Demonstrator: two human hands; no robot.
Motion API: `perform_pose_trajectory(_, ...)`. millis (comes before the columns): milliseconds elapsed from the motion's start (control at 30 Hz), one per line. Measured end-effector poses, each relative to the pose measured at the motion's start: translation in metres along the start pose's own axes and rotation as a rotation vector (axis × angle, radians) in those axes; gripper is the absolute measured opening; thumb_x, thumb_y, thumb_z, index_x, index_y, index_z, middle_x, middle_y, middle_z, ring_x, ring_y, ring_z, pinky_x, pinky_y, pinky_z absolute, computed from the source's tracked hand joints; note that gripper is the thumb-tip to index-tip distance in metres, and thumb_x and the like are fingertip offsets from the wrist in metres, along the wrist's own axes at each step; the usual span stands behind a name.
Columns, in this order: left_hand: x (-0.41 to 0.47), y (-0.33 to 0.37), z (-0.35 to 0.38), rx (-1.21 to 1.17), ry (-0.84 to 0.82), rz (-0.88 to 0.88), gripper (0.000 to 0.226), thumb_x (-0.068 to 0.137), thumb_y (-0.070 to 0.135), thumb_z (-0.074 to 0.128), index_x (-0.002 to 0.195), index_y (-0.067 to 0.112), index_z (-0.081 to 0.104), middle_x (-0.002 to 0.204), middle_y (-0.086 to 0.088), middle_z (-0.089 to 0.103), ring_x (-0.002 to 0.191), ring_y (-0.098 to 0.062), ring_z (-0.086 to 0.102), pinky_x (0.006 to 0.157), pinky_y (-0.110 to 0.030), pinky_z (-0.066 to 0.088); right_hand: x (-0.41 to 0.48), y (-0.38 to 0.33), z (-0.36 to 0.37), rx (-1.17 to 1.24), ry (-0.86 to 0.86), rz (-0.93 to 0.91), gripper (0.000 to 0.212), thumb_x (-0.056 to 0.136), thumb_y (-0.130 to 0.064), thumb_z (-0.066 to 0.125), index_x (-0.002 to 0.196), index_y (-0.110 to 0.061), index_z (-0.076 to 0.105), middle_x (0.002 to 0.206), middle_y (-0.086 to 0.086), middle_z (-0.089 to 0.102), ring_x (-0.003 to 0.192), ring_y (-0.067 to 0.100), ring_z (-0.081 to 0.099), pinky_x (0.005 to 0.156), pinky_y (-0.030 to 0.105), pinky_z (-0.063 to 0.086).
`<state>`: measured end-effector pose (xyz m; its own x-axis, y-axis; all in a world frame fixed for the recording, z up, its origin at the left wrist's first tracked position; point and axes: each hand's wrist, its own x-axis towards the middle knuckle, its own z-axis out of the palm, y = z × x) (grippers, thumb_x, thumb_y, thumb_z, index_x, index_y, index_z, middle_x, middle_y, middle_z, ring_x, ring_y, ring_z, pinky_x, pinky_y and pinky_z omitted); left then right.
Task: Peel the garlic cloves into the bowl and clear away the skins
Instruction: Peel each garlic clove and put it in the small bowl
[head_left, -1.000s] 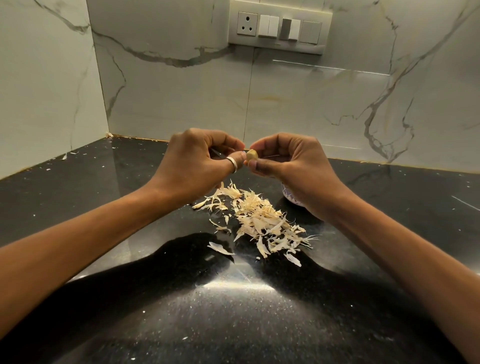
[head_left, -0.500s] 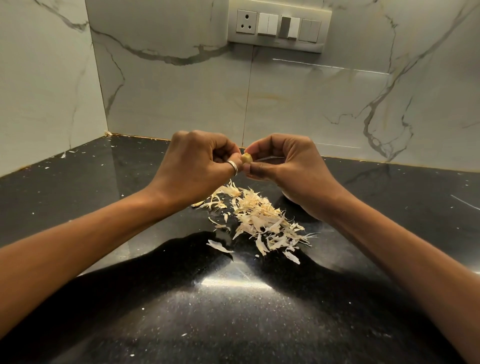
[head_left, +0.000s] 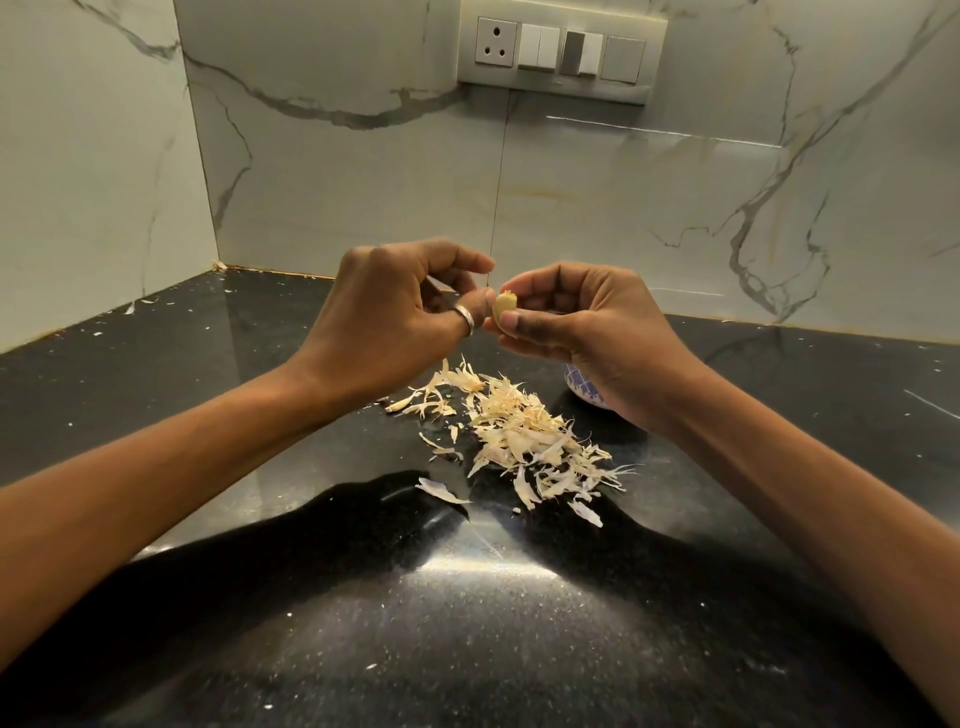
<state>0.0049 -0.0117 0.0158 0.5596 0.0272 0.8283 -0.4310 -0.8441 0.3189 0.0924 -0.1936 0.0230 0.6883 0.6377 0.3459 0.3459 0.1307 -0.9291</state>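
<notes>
Black counter (head_left: 156, 364) bears one skins pile (head_left: 524, 436) below the hands and one bowl (head_left: 582, 387) under the right hand (head_left: 587, 332), which pinches the one garlic clove (head_left: 503, 307). Curled, the left hand (head_left: 384, 317) sets its thumb at the clove; its grip is unclear. Both hands have parted slightly since before.

Cream skins (head_left: 524, 441) are lying on the speckled black counter (head_left: 208, 415); the clove (head_left: 503, 310) is showing pale yellow, the bowl (head_left: 584, 392) blue-checked white.
</notes>
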Motion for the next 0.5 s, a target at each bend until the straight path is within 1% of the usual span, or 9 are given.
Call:
perform_pose_trajectory(67, -0.0001, 0.0000, 0.0005, -0.011, -0.052, 0.020, 0.033, 0.089, 0.030, 0.074, 0.119, 0.016, 0.071, 0.097, 0.005, 0.074, 0.079, -0.001, 0.070, 0.068, -0.010, 0.055, -0.0009, -0.0008, 0.0009, -0.017, -0.014, -0.006, 0.025, 0.083, 0.006, 0.072, 0.108, 0.002, 0.068, 0.102, 0.018, 0.076, 0.096, 0.025, 0.075, 0.085, 0.033, 0.062)
perform_pose_trajectory(100, -0.0003, -0.0002, 0.0011, -0.009, -0.073, 0.029, 0.032, 0.089, 0.028, 0.075, 0.118, 0.015, 0.071, 0.098, 0.004, 0.074, 0.079, -0.004, 0.071, 0.067, -0.010, 0.056, -0.0011, -0.0013, 0.0012, -0.022, -0.022, -0.008, 0.025, 0.083, 0.005, 0.073, 0.107, 0.002, 0.069, 0.101, 0.017, 0.077, 0.095, 0.025, 0.075, 0.085, 0.032, 0.062)
perform_pose_trajectory(200, -0.0004, -0.0014, 0.0014, -0.030, -0.092, 0.018, 0.021, 0.088, 0.024, 0.076, 0.107, 0.016, 0.075, 0.089, 0.010, 0.071, 0.076, -0.004, 0.071, 0.061, -0.013, 0.056, -0.0027, -0.0024, 0.0014, -0.043, -0.042, -0.003, 0.023, 0.082, 0.005, 0.074, 0.103, -0.002, 0.070, 0.101, 0.017, 0.077, 0.100, 0.029, 0.075, 0.086, 0.032, 0.062)
perform_pose_trajectory(267, 0.0004, -0.0025, 0.0006, -0.044, -0.100, -0.007, 0.016, 0.088, 0.022, 0.076, 0.103, 0.017, 0.075, 0.083, 0.016, 0.067, 0.075, -0.003, 0.069, 0.062, -0.019, 0.058, -0.0032, -0.0026, 0.0008, -0.048, -0.055, 0.000, 0.024, 0.083, 0.006, 0.073, 0.105, -0.002, 0.069, 0.102, 0.016, 0.077, 0.101, 0.030, 0.075, 0.087, 0.033, 0.062)
perform_pose_trajectory(333, 0.0011, -0.0040, 0.0003, -0.048, -0.115, -0.019, 0.014, 0.089, 0.019, 0.075, 0.103, 0.016, 0.074, 0.082, 0.018, 0.065, 0.075, -0.004, 0.069, 0.064, -0.025, 0.059, -0.0031, -0.0027, 0.0005, -0.025, -0.057, 0.005, 0.026, 0.083, 0.007, 0.072, 0.109, 0.002, 0.067, 0.103, 0.016, 0.077, 0.102, 0.031, 0.074, 0.088, 0.035, 0.062)
perform_pose_trajectory(433, 0.0003, -0.0073, 0.0016, -0.046, -0.156, -0.017, 0.012, 0.092, 0.017, 0.070, 0.103, 0.012, 0.073, 0.082, 0.007, 0.067, 0.070, -0.014, 0.069, 0.059, -0.035, 0.060, -0.0016, -0.0033, -0.0014, 0.045, -0.025, 0.012, 0.029, 0.083, 0.008, 0.072, 0.111, 0.007, 0.065, 0.108, 0.024, 0.074, 0.104, 0.035, 0.073, 0.089, 0.037, 0.062)
perform_pose_trajectory(500, 0.0000, -0.0091, 0.0018, -0.054, -0.183, -0.019, 0.012, 0.095, 0.017, 0.067, 0.105, 0.011, 0.071, 0.082, 0.000, 0.067, 0.066, -0.017, 0.069, 0.056, -0.038, 0.060, -0.0001, -0.0032, -0.0040, 0.090, 0.003, 0.013, 0.031, 0.081, 0.007, 0.072, 0.111, 0.008, 0.064, 0.110, 0.028, 0.071, 0.103, 0.036, 0.072, 0.088, 0.037, 0.062)
